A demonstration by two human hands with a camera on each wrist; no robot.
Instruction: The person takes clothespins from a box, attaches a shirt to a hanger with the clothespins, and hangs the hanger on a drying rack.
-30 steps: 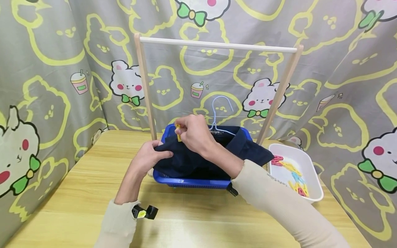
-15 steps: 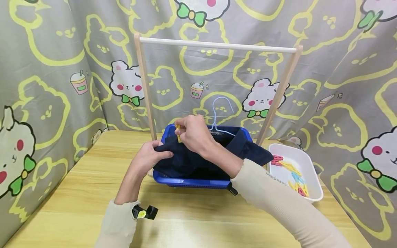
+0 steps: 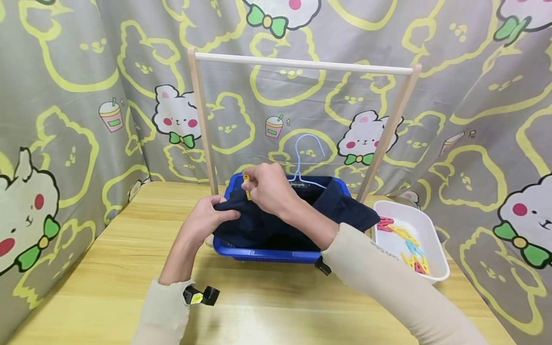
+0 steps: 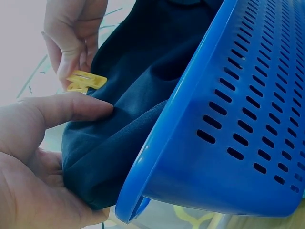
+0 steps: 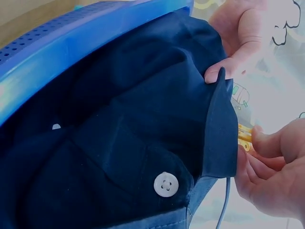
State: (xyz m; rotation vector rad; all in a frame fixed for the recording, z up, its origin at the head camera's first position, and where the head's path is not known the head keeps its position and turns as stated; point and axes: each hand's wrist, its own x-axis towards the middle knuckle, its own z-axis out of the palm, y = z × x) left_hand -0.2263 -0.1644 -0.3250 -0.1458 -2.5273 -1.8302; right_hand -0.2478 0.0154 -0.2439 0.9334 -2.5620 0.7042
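A dark navy button-up shirt lies bunched over the blue basket, with a light blue wire hanger in its collar. My left hand grips the shirt's shoulder at the left, thumb on top and fingers beneath, as the left wrist view shows. Between thumb and fingers my right hand pinches a yellow clothespin at the shirt's upper edge. In the right wrist view the clothespin sits just beyond the collar, its tip partly hidden, and a white button shows on the cloth.
Behind the basket stands a wooden rack with a white crossbar. To the right, a white tub holds several red, yellow and blue clothespins. Everything stands on a wooden table, with a patterned curtain around it.
My right hand has lowered very slightly with the clothespin still pinched. The left hand, shirt and basket stay practically where they were.
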